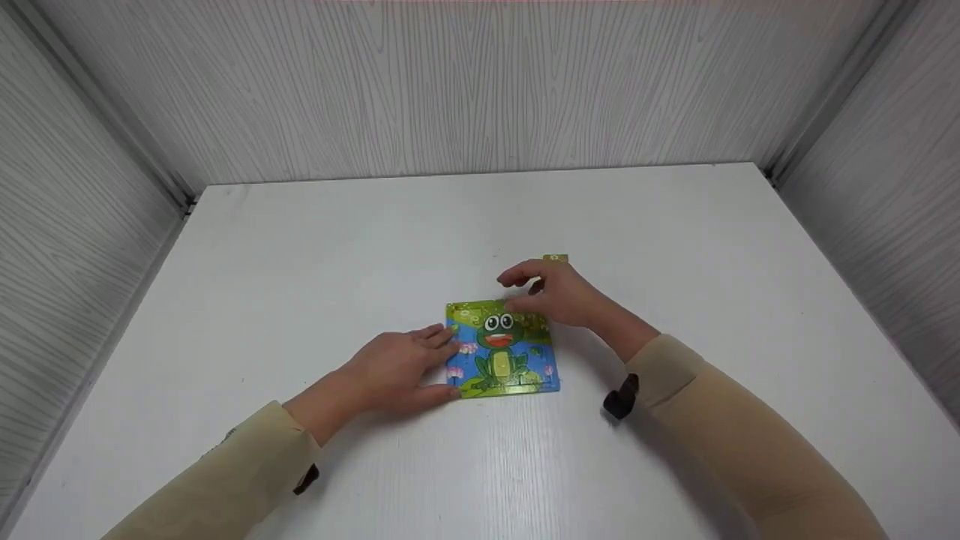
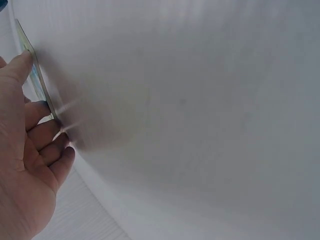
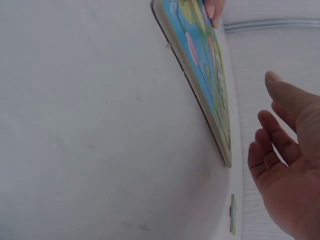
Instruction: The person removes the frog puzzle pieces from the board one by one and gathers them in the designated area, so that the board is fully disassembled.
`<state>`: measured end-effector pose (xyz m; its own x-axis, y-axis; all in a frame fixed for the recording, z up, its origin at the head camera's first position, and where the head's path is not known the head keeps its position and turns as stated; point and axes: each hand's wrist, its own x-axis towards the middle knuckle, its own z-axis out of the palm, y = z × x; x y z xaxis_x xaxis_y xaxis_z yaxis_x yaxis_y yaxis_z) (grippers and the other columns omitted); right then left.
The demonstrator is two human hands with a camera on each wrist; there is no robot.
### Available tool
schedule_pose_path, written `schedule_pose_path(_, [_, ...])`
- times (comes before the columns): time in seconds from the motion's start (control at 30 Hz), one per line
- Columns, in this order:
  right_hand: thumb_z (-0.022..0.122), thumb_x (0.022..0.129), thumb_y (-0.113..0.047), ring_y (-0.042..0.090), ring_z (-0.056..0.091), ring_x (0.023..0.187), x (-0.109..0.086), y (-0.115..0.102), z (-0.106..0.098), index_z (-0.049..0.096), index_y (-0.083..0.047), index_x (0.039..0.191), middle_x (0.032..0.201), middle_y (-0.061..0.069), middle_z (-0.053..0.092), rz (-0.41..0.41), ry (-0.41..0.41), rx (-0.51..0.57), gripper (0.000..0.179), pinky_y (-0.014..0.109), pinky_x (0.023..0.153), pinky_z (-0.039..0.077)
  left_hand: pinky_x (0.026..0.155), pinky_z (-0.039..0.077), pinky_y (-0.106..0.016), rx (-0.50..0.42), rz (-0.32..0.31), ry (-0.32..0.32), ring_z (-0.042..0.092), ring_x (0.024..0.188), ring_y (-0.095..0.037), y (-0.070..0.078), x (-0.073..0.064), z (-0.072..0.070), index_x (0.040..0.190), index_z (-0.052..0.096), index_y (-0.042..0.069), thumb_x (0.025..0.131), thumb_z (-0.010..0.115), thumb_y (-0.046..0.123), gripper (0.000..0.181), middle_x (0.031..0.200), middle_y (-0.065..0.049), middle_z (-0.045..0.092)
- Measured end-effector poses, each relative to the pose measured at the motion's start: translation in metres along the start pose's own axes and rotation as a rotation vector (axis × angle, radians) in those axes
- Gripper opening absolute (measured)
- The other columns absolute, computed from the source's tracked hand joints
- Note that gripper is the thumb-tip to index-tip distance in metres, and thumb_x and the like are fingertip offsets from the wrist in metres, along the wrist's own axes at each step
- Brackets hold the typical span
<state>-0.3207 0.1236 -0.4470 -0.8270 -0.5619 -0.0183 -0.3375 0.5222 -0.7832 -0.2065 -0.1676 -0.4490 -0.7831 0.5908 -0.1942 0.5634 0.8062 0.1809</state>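
A square frog jigsaw puzzle (image 1: 499, 366) in a thin tray lies flat on the white table, with a green frog on blue and green. My left hand (image 1: 401, 371) rests at its left side, fingertips on the left edge and thumb at the near-left corner. In the left wrist view, the thumb and fingers (image 2: 44, 131) touch the tray's edge. Over the far-right corner hovers my right hand (image 1: 559, 294), its fingers loosely bent. The right wrist view shows nothing between that hand's thumb and fingers (image 3: 272, 140). Just beyond it lies a small loose puzzle piece (image 1: 555, 257), partly hidden by the hand.
The white table (image 1: 337, 247) is bounded by a wood-grain panel (image 1: 480, 90) at the back and similar panels at both sides. Dark straps (image 1: 621, 397) hang from the sleeve cuffs near the tabletop.
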Motion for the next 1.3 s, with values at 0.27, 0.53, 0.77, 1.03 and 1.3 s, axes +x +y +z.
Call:
schedule_pose_path(0.27, [0.084,0.094,-0.030,0.022,0.062,0.116,0.002,0.001,0.011,0.071,-0.018,0.138,0.131,-0.003,0.069,0.023,-0.083,-0.008,0.048,0.040,0.103,0.054,0.118,0.042,-0.050,0.001,-0.001,-0.006,0.036,0.156,-0.025,0.000,0.000,0.001,0.164,0.043,0.018,0.102,0.055,0.065,0.079,0.169,-0.004,0.039])
schedule_pose_path(0.53, [0.085,0.093,-0.033,0.021,0.059,0.111,0.004,0.012,0.016,0.070,-0.022,0.139,0.132,-0.005,0.066,0.030,-0.114,-0.012,0.049,0.037,0.100,0.050,0.118,0.042,-0.049,0.006,0.005,0.015,0.037,0.156,-0.024,0.000,0.000,0.002,0.163,0.044,0.019,0.101,0.056,0.065,0.079,0.167,-0.003,0.041])
schedule_pose_path(0.77, [0.085,0.093,-0.030,0.017,0.057,0.120,0.005,0.015,0.018,0.072,-0.022,0.136,0.134,-0.006,0.063,-0.010,-0.144,-0.007,0.045,0.037,0.108,0.047,0.123,0.035,-0.047,0.036,0.033,0.035,0.041,0.153,-0.030,0.004,0.001,-0.001,0.159,0.051,0.012,0.100,0.059,0.061,0.077,0.164,-0.009,0.047])
schedule_pose_path(1.03, [0.084,0.095,-0.026,0.018,0.056,0.126,0.003,0.014,0.018,0.073,-0.020,0.135,0.135,-0.003,0.062,-0.046,-0.156,-0.017,0.042,0.040,0.113,0.044,0.125,0.031,-0.045,0.080,0.066,0.029,0.037,0.156,-0.029,0.016,0.003,-0.003,0.163,0.046,0.015,0.103,0.056,0.058,0.074,0.167,-0.009,0.043])
schedule_pose_path(1.3, [0.084,0.095,-0.025,0.019,0.055,0.128,0.005,0.013,0.018,0.073,-0.020,0.136,0.137,-0.002,0.061,-0.059,-0.164,-0.031,0.043,0.042,0.114,0.043,0.123,0.035,-0.049,0.049,0.060,-0.013,0.029,0.159,-0.031,0.023,0.008,-0.001,0.167,0.038,0.023,0.104,0.051,0.058,0.073,0.172,-0.010,0.032])
